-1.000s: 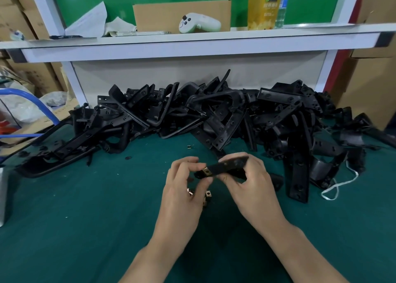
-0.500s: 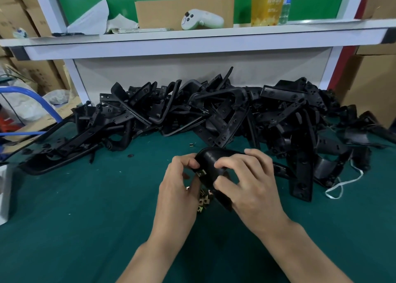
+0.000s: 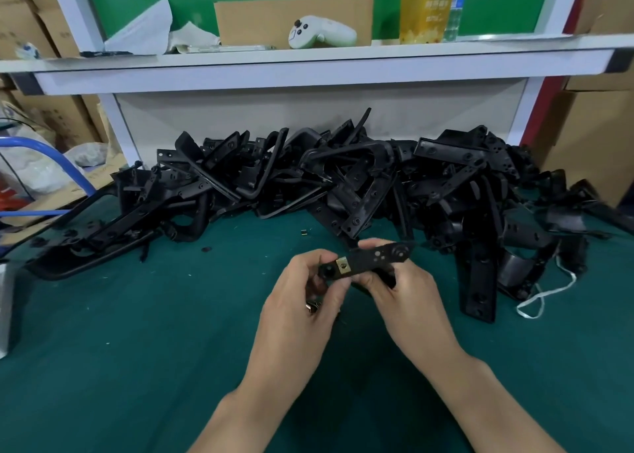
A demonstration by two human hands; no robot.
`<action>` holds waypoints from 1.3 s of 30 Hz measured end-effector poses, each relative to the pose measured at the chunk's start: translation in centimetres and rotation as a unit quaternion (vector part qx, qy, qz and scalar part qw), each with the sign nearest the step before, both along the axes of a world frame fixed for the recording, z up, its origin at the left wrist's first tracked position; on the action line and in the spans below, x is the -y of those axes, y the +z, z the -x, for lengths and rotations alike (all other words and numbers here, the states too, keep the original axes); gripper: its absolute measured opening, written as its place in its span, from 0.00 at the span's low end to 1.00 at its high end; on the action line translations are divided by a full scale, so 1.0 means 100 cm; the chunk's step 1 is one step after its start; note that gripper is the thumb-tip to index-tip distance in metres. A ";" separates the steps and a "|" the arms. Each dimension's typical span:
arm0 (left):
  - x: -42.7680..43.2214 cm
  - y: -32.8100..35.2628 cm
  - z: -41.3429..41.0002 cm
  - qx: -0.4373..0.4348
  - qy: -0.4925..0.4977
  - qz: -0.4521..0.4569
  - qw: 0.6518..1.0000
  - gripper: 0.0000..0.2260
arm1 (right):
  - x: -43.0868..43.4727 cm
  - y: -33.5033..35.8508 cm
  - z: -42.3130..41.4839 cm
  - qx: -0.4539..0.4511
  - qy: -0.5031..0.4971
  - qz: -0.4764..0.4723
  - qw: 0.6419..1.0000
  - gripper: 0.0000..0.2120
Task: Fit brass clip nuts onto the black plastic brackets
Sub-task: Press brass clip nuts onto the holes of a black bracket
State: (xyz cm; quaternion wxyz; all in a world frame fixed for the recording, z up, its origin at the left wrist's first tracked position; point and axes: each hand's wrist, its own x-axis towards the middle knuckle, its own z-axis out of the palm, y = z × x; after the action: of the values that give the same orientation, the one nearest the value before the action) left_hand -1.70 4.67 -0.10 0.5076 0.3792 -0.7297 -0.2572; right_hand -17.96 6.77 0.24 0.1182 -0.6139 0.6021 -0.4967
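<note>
A black plastic bracket [image 3: 374, 259] is held flat above the green table between both hands. A brass clip nut [image 3: 342, 267] sits on its left end. My left hand [image 3: 302, 294] pinches that left end beside the nut, fingers curled. My right hand [image 3: 408, 298] grips the bracket from below and behind, thumb under it. Loose brass clip nuts [image 3: 311, 306] lie on the mat under my left hand, mostly hidden.
A long heap of black brackets [image 3: 343, 185] runs across the back of the green table [image 3: 137, 332]. One stray nut [image 3: 304, 232] lies before the heap. A white string [image 3: 542, 294] lies right. A white shelf [image 3: 308, 65] overhangs the rear, carrying a controller [image 3: 319, 34].
The bracket has been turned from its curved back facing me to its flat holed face up, with the brass nut now showing on its left end. Both hands stayed in place.
</note>
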 end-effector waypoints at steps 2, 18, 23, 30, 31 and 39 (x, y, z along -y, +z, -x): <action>0.000 0.002 -0.001 0.016 0.004 -0.011 1.000 0.11 | 0.000 -0.002 0.000 -0.065 0.002 -0.022 0.998 0.26; 0.020 -0.016 -0.017 0.477 0.048 0.014 0.878 0.19 | 0.004 -0.010 0.011 -0.216 -0.027 -0.107 0.970 0.28; 0.017 -0.015 -0.014 0.453 0.052 0.030 0.890 0.14 | 0.006 -0.009 0.011 -0.239 -0.023 -0.128 0.962 0.33; 0.016 -0.017 -0.011 0.448 0.053 0.026 0.892 0.17 | 0.006 -0.009 0.012 -0.239 -0.020 -0.133 0.962 0.32; 0.017 -0.018 -0.011 0.453 0.047 0.022 0.890 0.18 | 0.006 -0.009 0.012 -0.238 -0.020 -0.133 0.962 0.32; 0.020 -0.011 -0.013 0.350 0.042 0.076 0.933 0.24 | 0.005 -0.006 0.011 -0.211 -0.012 -0.128 0.969 0.29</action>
State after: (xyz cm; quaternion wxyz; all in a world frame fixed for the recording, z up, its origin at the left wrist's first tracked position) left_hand -0.40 2.66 -1.17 0.2576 0.4362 -0.8616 -0.0306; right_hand -19.10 6.25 -0.37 0.0604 -0.6770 0.6796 -0.2760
